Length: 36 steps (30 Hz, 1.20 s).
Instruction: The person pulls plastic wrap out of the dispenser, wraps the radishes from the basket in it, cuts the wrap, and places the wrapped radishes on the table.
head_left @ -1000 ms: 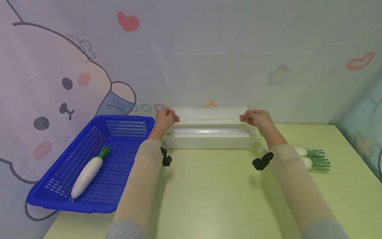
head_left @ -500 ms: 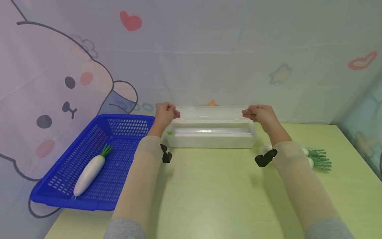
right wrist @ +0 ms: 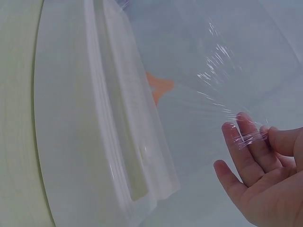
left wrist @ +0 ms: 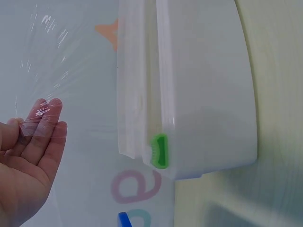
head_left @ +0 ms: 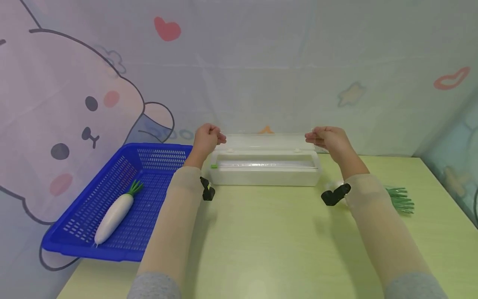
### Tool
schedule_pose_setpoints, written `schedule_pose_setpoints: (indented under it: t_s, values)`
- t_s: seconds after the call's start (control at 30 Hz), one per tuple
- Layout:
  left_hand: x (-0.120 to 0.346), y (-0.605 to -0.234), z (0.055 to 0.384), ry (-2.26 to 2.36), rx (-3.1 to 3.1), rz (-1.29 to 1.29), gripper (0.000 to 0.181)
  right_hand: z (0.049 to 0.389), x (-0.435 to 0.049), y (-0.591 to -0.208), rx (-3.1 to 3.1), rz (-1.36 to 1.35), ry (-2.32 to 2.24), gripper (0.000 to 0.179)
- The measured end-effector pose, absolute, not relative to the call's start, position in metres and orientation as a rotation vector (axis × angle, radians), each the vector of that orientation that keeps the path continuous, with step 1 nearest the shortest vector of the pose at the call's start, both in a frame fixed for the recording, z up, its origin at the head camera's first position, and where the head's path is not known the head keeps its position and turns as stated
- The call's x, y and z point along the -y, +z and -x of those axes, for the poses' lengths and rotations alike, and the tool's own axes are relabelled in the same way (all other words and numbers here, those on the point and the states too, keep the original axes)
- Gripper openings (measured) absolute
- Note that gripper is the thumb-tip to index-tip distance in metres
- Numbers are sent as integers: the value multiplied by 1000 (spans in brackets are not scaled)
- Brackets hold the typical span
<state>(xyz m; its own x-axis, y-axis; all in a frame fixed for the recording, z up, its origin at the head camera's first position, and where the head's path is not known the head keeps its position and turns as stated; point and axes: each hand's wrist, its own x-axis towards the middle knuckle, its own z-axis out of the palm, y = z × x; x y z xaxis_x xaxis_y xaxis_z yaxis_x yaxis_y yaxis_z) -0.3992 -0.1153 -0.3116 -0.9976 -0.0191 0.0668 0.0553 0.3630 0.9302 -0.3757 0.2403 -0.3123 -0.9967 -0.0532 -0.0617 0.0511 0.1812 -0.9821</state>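
Observation:
A white cling film dispenser stands on the table with its clear lid raised. A green slider sits at its left end. Thin clear cling film stretches above the dispenser, wrinkled and shiny near the fingers. My left hand pinches one corner of it between thumb and fingers. The other corner of the film is pinched by my right hand, its remaining fingers extended. In the head view the film is almost invisible.
A blue plastic basket stands at the left with one white radish inside. At the right, green radish tops show beyond my right forearm, which hides the radish bodies. A printed cloth hangs behind the table.
Both hands have risen a little, and the right hand has shifted slightly right. My right forearm now covers more of the radishes.

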Motion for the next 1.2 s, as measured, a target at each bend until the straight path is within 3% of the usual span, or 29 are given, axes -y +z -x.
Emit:
schedule_pose_setpoints:
  t_s: [0.27,1.2]
  values:
    - [116,-303,402,-1700,2553,47,24,377,-241,-302,-2338,25,-1982,29]
    - [117,-273,399,-1697,2448,140,19,368,-242,-276,-2350,33,-2062,34]
